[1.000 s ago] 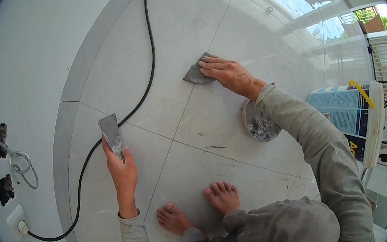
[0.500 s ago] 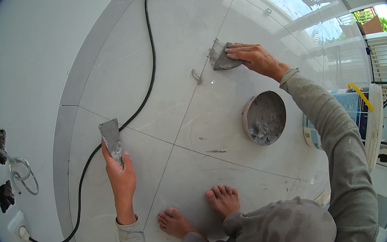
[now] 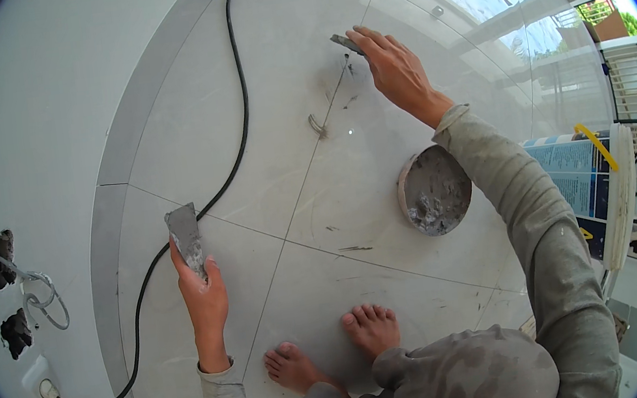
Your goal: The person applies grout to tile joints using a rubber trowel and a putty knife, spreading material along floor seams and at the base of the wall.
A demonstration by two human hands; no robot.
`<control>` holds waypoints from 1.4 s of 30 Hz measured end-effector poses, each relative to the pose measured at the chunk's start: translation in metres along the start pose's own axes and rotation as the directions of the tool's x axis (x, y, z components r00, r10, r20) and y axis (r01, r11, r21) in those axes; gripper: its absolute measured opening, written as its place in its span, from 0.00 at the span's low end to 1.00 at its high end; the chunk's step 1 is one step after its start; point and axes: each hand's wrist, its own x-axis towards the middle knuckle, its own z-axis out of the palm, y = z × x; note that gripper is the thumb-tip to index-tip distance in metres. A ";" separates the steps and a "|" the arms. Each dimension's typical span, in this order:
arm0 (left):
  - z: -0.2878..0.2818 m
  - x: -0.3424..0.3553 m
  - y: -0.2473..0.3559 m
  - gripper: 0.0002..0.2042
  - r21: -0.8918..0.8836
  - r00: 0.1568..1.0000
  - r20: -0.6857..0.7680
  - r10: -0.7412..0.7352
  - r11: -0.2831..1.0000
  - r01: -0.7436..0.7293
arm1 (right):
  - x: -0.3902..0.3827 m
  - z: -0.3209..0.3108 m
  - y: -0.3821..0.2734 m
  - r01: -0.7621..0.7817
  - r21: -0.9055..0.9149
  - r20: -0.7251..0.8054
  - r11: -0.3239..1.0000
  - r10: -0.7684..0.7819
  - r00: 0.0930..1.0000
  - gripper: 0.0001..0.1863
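My left hand (image 3: 205,300) is closed round a putty knife (image 3: 185,233), its flat grey blade smeared with paste and pointing away from me. Over a floor joint at the far middle, my right hand (image 3: 401,73) grips a thin grey spreader (image 3: 347,43), seen nearly edge-on; whether it touches the tile cannot be made out. Small dark paste marks (image 3: 348,68) lie along the joint just below it. Closer to me, right of the middle, a round bowl (image 3: 407,208) holds grey paste; my right sleeve passes beside its rim.
A black cable (image 3: 243,113) runs across the floor tiles to a wall socket (image 3: 41,384) at left. Loose wires (image 3: 45,300) hang from holes in the wall. At right lies a large bucket (image 3: 570,176) with a yellow handle. My bare feet (image 3: 370,328) stand on the tiles.
My right hand has moved farther away and slightly left, and its spreader has turned from flat to nearly edge-on. The broad grey smear there has shrunk to small marks. My left hand barely moved.
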 end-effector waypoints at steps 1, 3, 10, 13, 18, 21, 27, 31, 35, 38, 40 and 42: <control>0.002 0.003 0.003 0.35 -0.005 1.000 0.014 0.014 1.000 -0.014 | 0.007 0.015 0.021 -0.073 -0.121 -0.071 0.990 0.065 0.995 0.24; -0.002 0.001 0.000 0.35 0.003 0.999 0.019 -0.028 1.000 0.028 | 0.012 0.032 0.017 -0.155 -0.225 -0.144 0.962 0.125 0.982 0.25; 0.001 -0.001 -0.010 0.35 -0.035 1.000 -0.029 -0.011 0.999 0.010 | -0.073 0.039 -0.130 0.056 -0.023 0.110 0.998 -0.054 0.993 0.20; 0.002 0.002 -0.008 0.35 -0.033 0.999 -0.027 0.021 0.999 -0.022 | -0.114 0.033 -0.162 0.141 0.123 0.220 0.982 -0.165 0.962 0.18; 0.001 0.000 -0.006 0.35 0.010 1.000 -0.004 -0.003 1.000 0.003 | -0.038 0.029 -0.069 0.229 0.137 -0.075 0.964 -0.220 0.973 0.16; 0.000 0.001 -0.005 0.35 0.008 1.000 -0.006 0.015 1.000 -0.015 | -0.020 0.031 0.007 0.240 0.064 -0.063 0.969 -0.236 0.970 0.15; 0.000 0.003 0.002 0.36 0.034 0.999 0.036 -0.030 0.999 0.029 | -0.010 0.010 0.062 0.453 0.104 0.168 0.885 -0.465 0.869 0.17; -0.006 -0.001 0.001 0.36 -0.006 0.998 0.051 -0.023 1.000 0.023 | 0.029 0.030 0.048 0.030 -0.154 -0.092 0.988 -0.044 0.995 0.20; -0.008 -0.003 0.005 0.35 -0.013 0.999 0.016 -0.047 0.999 0.048 | -0.002 0.032 -0.015 -0.029 -0.129 -0.001 0.991 0.029 1.000 0.22; -0.006 -0.003 0.000 0.35 0.001 1.000 0.009 -0.029 1.000 0.029 | -0.048 0.020 -0.073 0.065 -0.049 0.130 0.997 -0.058 0.990 0.22; -0.002 0.001 0.004 0.35 0.032 1.000 -0.001 -0.001 0.999 0.002 | -0.091 0.015 -0.112 0.132 -0.002 0.210 0.991 -0.129 0.969 0.22; -0.001 0.003 0.016 0.36 0.013 0.998 0.047 -0.042 0.999 0.041 | -0.118 0.011 -0.137 0.177 0.046 0.237 0.983 -0.183 0.954 0.22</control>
